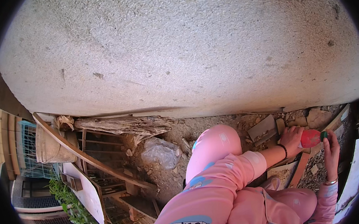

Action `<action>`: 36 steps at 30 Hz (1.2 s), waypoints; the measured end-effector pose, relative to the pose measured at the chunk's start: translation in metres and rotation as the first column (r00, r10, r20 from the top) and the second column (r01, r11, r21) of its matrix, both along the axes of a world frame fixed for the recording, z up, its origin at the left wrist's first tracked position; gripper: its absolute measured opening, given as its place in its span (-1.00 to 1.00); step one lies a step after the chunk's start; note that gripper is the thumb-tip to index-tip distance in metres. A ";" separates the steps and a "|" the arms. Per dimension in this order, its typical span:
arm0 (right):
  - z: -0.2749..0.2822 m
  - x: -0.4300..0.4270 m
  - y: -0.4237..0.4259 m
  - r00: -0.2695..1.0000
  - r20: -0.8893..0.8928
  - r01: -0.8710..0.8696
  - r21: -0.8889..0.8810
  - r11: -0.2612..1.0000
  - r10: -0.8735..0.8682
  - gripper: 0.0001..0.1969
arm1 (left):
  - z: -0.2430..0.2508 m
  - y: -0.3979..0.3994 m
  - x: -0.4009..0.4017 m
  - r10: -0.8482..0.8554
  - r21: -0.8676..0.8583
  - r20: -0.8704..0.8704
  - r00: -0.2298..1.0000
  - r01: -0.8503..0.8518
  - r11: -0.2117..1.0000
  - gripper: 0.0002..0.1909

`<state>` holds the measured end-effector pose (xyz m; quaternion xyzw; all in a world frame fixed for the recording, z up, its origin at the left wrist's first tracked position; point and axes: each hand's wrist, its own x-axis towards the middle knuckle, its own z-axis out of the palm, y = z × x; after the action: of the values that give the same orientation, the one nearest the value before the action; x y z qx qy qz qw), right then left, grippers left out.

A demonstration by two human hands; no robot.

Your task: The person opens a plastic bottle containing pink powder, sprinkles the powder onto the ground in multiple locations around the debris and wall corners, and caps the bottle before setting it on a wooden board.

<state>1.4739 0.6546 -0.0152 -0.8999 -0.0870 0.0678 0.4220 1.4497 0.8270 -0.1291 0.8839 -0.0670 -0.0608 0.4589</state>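
Low on the right side of the head view, my left hand (290,140) grips a red bottle (310,138), which lies roughly level and points to the right. My right hand (332,149) has its thumb and fingers on the green cap (323,135) at the bottle's end. Both hands hang over rubble and scraps of board close to the ground. A grey tile-like slab (262,129) lies just beyond my left hand. Under the bottle a reddish-brown wooden strip (298,170) rests slantwise on a pale board.
A rough concrete wall (175,50) rises in front of me. To the left lie a weathered log (124,124), a clear plastic bag (161,152) and a slanting wooden plank (93,160). A dirty bucket (53,146), a wire cage (29,152) and green plants (68,202) stand farther left.
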 end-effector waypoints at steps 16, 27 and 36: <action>-0.039 -0.020 -0.025 0.988 -0.083 0.145 0.174 0.974 -0.132 -0.62 | -0.013 -0.030 -0.002 0.190 -0.185 -0.005 0.982 -0.187 0.965 -0.33; -0.044 -0.017 -0.035 0.973 -0.101 0.222 0.161 0.962 -0.207 -0.60 | -0.019 -0.046 0.000 0.081 -0.168 -0.112 0.990 -0.099 0.981 -0.39; -0.064 -0.017 -0.054 0.930 -0.216 0.339 0.189 0.922 -0.298 -0.61 | -0.026 -0.053 0.002 0.152 -0.207 -0.107 0.983 -0.172 0.963 -0.41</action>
<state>1.4568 0.6007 -0.0795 -0.8388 0.0931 0.0701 0.5318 1.4522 0.7740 -0.1551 0.8277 0.0201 -0.0551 0.5581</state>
